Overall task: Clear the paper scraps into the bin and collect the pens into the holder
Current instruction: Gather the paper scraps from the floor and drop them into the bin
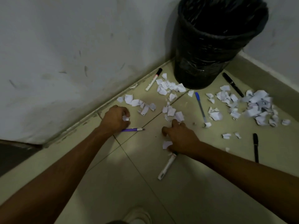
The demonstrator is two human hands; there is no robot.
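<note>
A white shoe (139, 215) shows at the near edge of the pale tiled floor (202, 191), which dark grout lines cross. A white marker (166, 165) lies just under the right wrist. The right hand (181, 138) is knuckles-up among paper scraps (258, 107); whether it grips any, I cannot tell. The left hand (115, 118) is curled round a wad of scraps, beside a purple pen (132, 129). A black pen (255, 147) lies to the right and a blue pen (200, 107) farther on. Scraps litter the tiles up to the bin (210, 46), black-lined, which stands in the corner of scuffed white walls (64, 46). A black-capped marker (153, 79) and another black pen (233, 84) flank the bin.
</note>
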